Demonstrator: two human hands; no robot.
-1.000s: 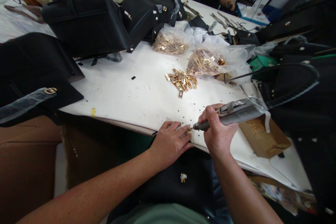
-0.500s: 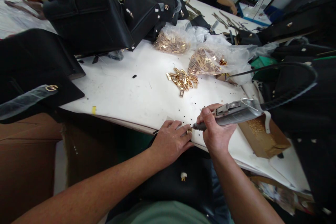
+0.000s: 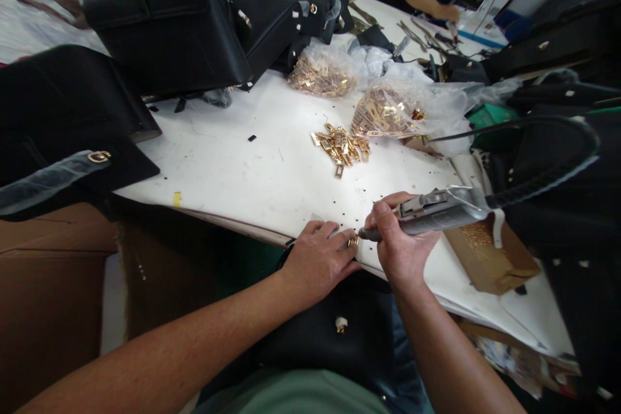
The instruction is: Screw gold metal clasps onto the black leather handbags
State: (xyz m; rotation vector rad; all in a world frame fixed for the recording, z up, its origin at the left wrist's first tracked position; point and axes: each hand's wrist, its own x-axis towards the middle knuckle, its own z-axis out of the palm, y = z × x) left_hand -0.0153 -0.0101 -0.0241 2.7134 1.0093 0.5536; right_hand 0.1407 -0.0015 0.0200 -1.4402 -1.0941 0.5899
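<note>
At the table's front edge my left hand (image 3: 320, 260) holds down a small gold metal fitting (image 3: 352, 242) between its fingertips and thumb. My right hand (image 3: 402, 242) is wrapped round a grey power screwdriver (image 3: 436, 212), whose tip meets the fitting or comes very near it. What lies under the fitting is mostly hidden by my left hand. A black leather piece (image 3: 320, 330) with a gold clasp (image 3: 341, 325) spreads over my lap. Farther back on the white table (image 3: 233, 174) lies a loose pile of gold fittings (image 3: 342, 144).
Plastic bags of gold fittings (image 3: 323, 71) stand behind the pile. A cardboard box of small gold parts (image 3: 490, 259) sits on the right, below the screwdriver's cable (image 3: 548, 174). Black handbags (image 3: 165, 32) crowd the left. Another person's hand (image 3: 449, 13) shows at the far end.
My hands and the screwdriver stay almost in place at the fitting. The view has shifted slightly. At the back, the other person's arm has reached to the right.
</note>
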